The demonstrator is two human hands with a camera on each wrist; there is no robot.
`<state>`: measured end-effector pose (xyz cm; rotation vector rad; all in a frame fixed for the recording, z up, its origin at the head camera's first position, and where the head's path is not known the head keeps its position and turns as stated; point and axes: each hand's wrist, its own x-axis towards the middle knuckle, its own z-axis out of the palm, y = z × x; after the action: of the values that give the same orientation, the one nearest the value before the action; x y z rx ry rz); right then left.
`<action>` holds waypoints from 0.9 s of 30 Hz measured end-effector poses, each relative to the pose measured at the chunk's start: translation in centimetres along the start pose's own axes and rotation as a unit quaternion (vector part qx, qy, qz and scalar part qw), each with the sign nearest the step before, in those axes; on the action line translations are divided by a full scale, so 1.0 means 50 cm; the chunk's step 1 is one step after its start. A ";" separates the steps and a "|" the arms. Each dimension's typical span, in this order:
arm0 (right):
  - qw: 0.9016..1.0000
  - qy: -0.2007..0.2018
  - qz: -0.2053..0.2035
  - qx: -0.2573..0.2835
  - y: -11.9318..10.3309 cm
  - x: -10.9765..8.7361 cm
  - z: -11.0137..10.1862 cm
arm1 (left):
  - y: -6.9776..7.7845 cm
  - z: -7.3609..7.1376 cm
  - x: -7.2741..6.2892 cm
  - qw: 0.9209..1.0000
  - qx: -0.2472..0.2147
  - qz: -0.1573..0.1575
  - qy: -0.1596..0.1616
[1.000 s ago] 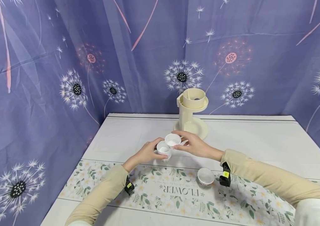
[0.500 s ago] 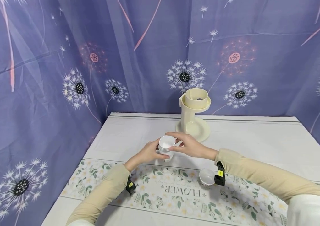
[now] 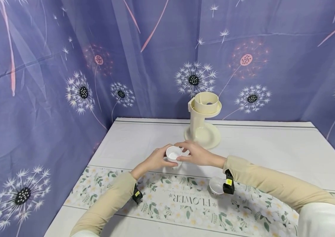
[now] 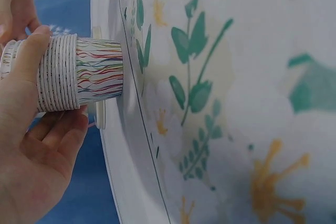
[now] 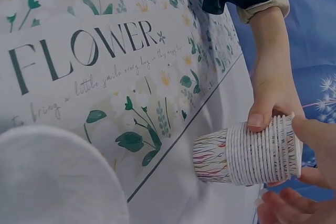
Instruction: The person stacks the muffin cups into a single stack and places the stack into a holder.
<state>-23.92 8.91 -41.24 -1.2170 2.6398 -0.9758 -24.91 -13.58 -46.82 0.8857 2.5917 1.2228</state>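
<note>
A stack of several nested paper cups with wavy coloured lines is held over the table, mouths up in the head view. My left hand grips the stack round its side, thumb on one side and fingers on the other, as the left wrist view shows with the cups. At the stack's rim, my right hand holds the top cup between thumb and fingers. Below my right wrist another paper cup stands mouth up on the table, partly hidden by the wrist camera; its pale rim looms blurred in the right wrist view.
A cream stand with a ring-shaped holder on top and a round base plate is behind the hands. The white table carries a floral runner printed with FLOWER. Purple dandelion curtains hang along the back and left.
My right hand has brought a single cup left and down into the stack in my left hand. The cup has sunk deeper into it. My left hand has barely moved.
</note>
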 end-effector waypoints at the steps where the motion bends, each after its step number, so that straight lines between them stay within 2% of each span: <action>1: 1.000 -0.003 -0.001 -0.004 0.000 0.000 -0.001 | 0.000 -0.001 0.000 1.000 -0.001 0.000 -0.001; 8: 1.000 -0.012 -0.020 0.008 0.011 -0.004 0.002 | 0.000 -0.002 0.002 1.000 -0.008 0.004 0.006; 14: 1.000 -0.012 0.014 0.010 0.015 -0.014 0.003 | 0.001 0.000 0.001 1.000 -0.007 0.000 0.010; 19: 0.999 0.007 0.044 0.019 0.024 -0.028 -0.005 | 0.005 0.001 0.001 1.000 0.003 -0.014 0.008; 27: 0.998 0.029 0.031 0.035 0.047 -0.055 -0.023 | 0.007 0.001 0.000 1.000 0.010 -0.023 0.006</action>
<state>-23.95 12.57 -42.20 -1.1018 2.6454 -1.0994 -24.74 -13.37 -46.63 0.8203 2.6227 1.1974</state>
